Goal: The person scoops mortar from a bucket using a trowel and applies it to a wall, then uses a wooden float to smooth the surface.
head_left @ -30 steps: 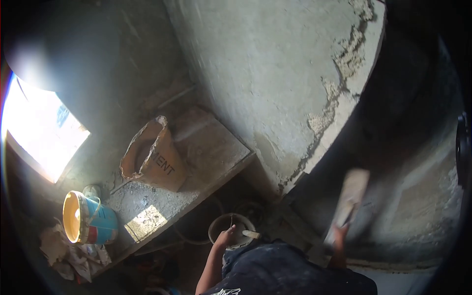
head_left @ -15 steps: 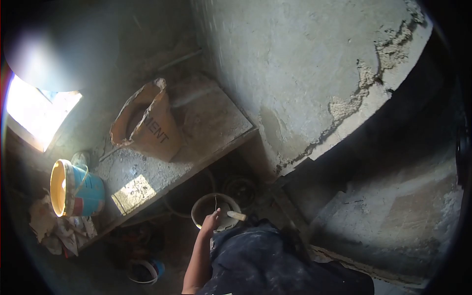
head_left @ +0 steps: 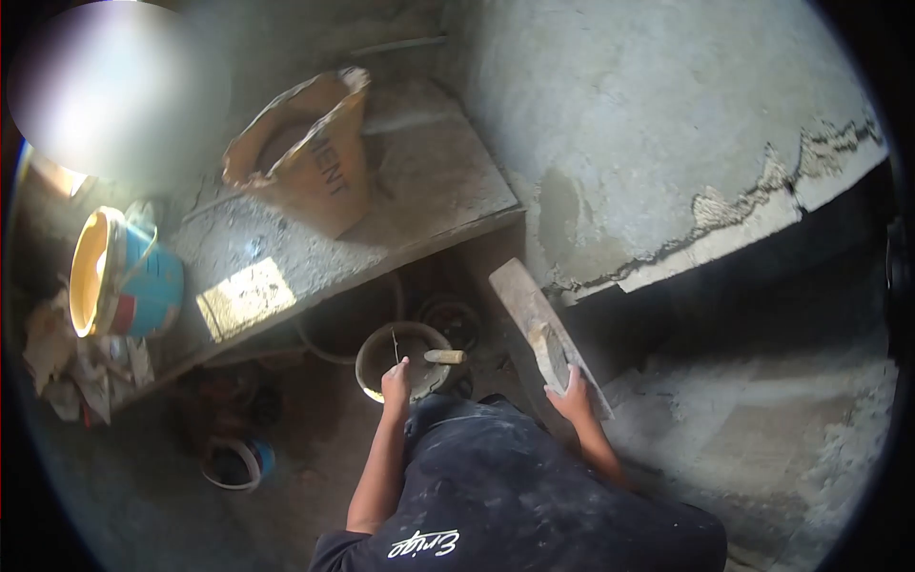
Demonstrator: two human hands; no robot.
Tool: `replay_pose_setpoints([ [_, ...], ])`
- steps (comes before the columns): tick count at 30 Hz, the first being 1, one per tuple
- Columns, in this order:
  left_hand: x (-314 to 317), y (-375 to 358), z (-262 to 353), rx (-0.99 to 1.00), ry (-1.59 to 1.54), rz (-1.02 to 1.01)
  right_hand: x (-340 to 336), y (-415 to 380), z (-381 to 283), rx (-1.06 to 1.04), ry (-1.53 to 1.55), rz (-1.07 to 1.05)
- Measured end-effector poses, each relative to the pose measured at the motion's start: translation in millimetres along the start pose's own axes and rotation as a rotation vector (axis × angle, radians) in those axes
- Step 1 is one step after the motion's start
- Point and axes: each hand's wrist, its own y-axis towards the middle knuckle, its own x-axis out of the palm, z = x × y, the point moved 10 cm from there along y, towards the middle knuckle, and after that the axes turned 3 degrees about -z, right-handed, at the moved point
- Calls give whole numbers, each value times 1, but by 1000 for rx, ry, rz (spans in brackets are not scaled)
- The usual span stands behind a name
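Note:
My left hand (head_left: 396, 383) is closed around the thin handle of a round bucket (head_left: 437, 336), in front of my body. Inside the bucket, a tool with a wooden handle (head_left: 448, 357) leans against the rim; its blade cannot be made out. To the right, my right hand (head_left: 574, 398) grips a long plastering float (head_left: 519, 289) by the raised wooden grip on its back. The float is tilted, with its far end close to the wall's lower corner.
An open cement bag (head_left: 329, 181) stands on a dusty ledge (head_left: 438, 195). A blue paint bucket (head_left: 152, 281) lies tilted at its left end, above torn paper (head_left: 62, 357). Another small bucket (head_left: 253, 462) is on the floor. The plastered wall (head_left: 658, 124) has a ragged lower edge.
My right hand has come into view holding the float. My left hand stays on the bucket handle. The camera view has shifted, and more of my shirt shows.

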Motion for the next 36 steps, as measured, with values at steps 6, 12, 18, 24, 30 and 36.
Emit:
replay_pose_setpoints([
  [6, -2, -6, -12, 25, -3, 27, -24, 35, -58, -126, 162, -70],
  [12, -15, -22, -13, 65, 39, 77, -75, 36, -119, -303, 41, 54],
  [18, -34, -10, -33, 92, 52, 131, -161, 47, -168, -253, -189, 547],
  [24, -35, -13, -20, 118, 59, 157, -131, 82, -130, 77, -238, 429],
  [30, -58, -20, -22, 46, 96, 186, -32, 81, -53, 150, -271, 68],
  [36, -47, -38, -10, 27, 187, 84, -90, 35, -117, 91, -305, 233],
])
